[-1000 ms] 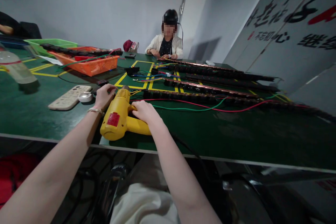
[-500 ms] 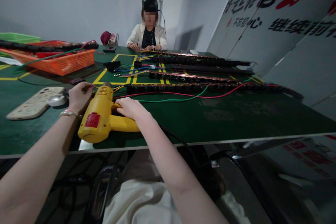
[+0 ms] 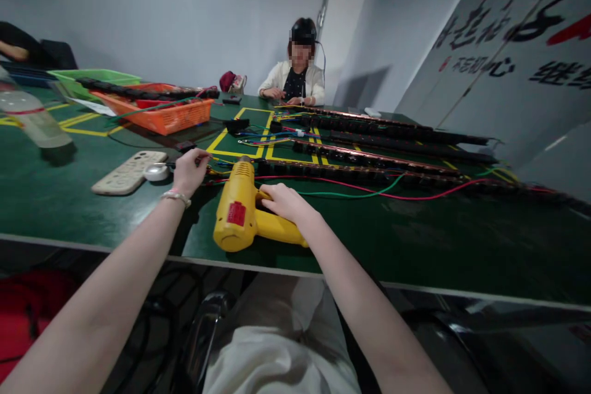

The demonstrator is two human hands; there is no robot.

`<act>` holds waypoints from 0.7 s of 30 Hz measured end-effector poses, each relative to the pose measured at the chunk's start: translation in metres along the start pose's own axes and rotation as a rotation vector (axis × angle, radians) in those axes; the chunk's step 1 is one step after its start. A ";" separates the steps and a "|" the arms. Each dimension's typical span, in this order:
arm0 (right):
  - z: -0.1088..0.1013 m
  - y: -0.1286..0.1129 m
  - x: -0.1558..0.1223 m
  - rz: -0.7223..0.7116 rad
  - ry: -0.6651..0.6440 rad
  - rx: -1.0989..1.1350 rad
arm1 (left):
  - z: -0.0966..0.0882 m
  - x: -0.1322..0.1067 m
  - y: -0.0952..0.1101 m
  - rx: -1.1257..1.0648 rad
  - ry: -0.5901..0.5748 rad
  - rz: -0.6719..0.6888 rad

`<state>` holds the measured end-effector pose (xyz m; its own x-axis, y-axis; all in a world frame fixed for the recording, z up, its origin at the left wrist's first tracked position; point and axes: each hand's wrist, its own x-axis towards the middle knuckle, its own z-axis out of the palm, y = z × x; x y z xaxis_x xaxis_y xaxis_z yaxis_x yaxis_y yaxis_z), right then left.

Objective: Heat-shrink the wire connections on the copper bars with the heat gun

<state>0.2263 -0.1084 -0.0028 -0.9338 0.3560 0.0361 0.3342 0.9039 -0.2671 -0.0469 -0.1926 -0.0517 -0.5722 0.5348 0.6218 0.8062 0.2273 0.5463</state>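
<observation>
In the head view, holds the yellow heat gun (image 3: pixel 235 212) with the right grip (image 3: pixel 289 202), closed on the handle beside the trigger. Rests it sideways on the worktop (image 3: pixel 415 258), with its back end just inside the near edge and its nozzle pointed away, just beside the left end of the nearest dark bundle (image 3: pixel 323 169). Has the fingertips of the left grip (image 3: pixel 189 171) close together by the thin wires (image 3: pixel 224 166); cannot tell whether pinching one. Leaves only a narrow gap between left grip and gun; tight on the left too, with the white round object (image 3: pixel 157 172) and the patterned phone case (image 3: pixel 127 173) just beside. Offers more room rightward, along a broad stretch of green surface between the green wire (image 3: pixel 351 195) and the near edge. Bounded farther off by the orange basket (image 3: pixel 180 120), more dark bundles (image 3: pixel 369 156) and, across the worktop, the seated co-worker (image 3: pixel 295 83).
</observation>
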 end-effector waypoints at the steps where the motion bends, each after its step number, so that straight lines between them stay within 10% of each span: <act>1: -0.001 0.003 -0.002 0.007 -0.001 0.000 | 0.000 0.000 0.001 -0.005 -0.001 -0.006; 21: 0.009 -0.005 0.012 -0.035 -0.012 0.013 | 0.007 0.002 0.001 -0.086 0.007 -0.003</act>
<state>0.2123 -0.1109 -0.0100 -0.9465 0.3209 0.0345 0.2993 0.9127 -0.2781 -0.0459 -0.1857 -0.0540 -0.5758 0.5285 0.6238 0.7887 0.1579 0.5942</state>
